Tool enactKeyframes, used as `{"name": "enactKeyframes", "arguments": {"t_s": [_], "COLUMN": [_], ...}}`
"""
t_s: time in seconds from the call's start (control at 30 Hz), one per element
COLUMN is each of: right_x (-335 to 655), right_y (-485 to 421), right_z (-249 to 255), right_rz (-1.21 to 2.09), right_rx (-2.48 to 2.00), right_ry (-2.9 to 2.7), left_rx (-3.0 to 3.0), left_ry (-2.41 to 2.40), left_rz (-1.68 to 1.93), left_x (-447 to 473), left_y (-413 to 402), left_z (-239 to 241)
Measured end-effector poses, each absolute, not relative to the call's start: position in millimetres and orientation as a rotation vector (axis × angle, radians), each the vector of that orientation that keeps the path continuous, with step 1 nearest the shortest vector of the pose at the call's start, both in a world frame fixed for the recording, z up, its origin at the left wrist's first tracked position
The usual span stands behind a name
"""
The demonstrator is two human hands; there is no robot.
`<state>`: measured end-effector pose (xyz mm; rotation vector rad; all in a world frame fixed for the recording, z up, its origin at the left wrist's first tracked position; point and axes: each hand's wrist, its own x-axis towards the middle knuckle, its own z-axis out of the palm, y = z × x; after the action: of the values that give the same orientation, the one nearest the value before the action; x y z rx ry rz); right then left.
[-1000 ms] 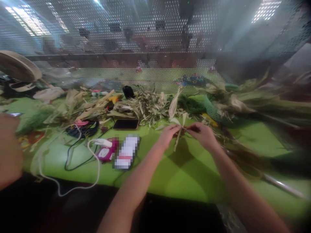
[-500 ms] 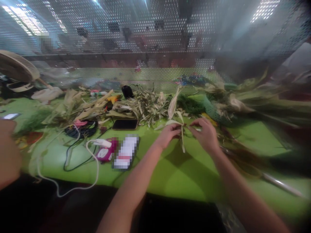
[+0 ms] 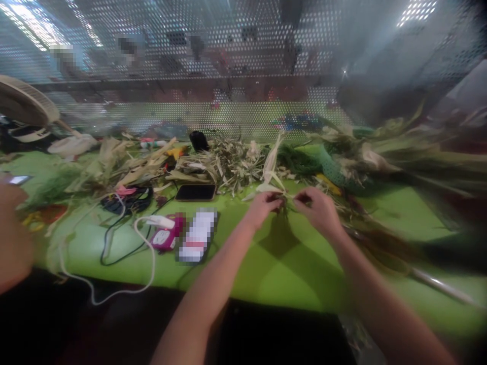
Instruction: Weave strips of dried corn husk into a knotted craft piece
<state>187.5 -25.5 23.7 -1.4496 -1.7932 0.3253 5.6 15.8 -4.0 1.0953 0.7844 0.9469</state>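
Observation:
Over the green tabletop (image 3: 300, 284), my left hand (image 3: 266, 204) pinches a pale strip of dried leaf, which looks like corn husk (image 3: 271, 187). My right hand (image 3: 316, 205) is a short way to the right, fingertips closed on the strip's other end. The strip runs between the two hands, and my fingers partly hide it. Just behind my left hand a larger husk leaf (image 3: 271, 161) points up and away. A dark stem-like bit shows below my left fingertips, too small to make out.
A heap of dried husks (image 3: 236, 165) lies along the back, beside a green basket (image 3: 330, 165). To the left are a dark phone (image 3: 195, 192), a blurred-out phone (image 3: 198, 235), a purple power bank (image 3: 167, 238) and a white cable (image 3: 152, 263). Another person's arm (image 3: 15, 233) enters at left.
The narrow strip that hung down between my hands now stretches sideways to my right hand. My right hand has moved slightly left, its fingers more curled. My left hand has stayed in place.

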Motion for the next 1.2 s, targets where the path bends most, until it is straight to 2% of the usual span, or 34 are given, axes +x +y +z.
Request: {"name": "enactKeyframes", "arguments": {"t_s": [0.27, 0.37, 0.87, 1.2], "right_x": [185, 183, 187, 183], "right_y": [-23, -20, -17, -17], "right_z": [14, 13, 11, 15], "right_rz": [0.906, 1.002, 0.700, 0.809], "right_rx": [-1.339, -1.315, -1.259, -1.338], "right_ry": [-1.546, -1.469, -1.590, -1.432], "left_rx": [1.072, 1.078, 1.082, 1.345], "left_ry": [0.752, 0.747, 0.665, 0.671], "left_rz": [0.929, 0.924, 0.894, 0.892], "left_x": [10, 11, 12, 18], "left_y": [16, 18, 11, 12], "left_z": [-11, -14, -9, -17]}}
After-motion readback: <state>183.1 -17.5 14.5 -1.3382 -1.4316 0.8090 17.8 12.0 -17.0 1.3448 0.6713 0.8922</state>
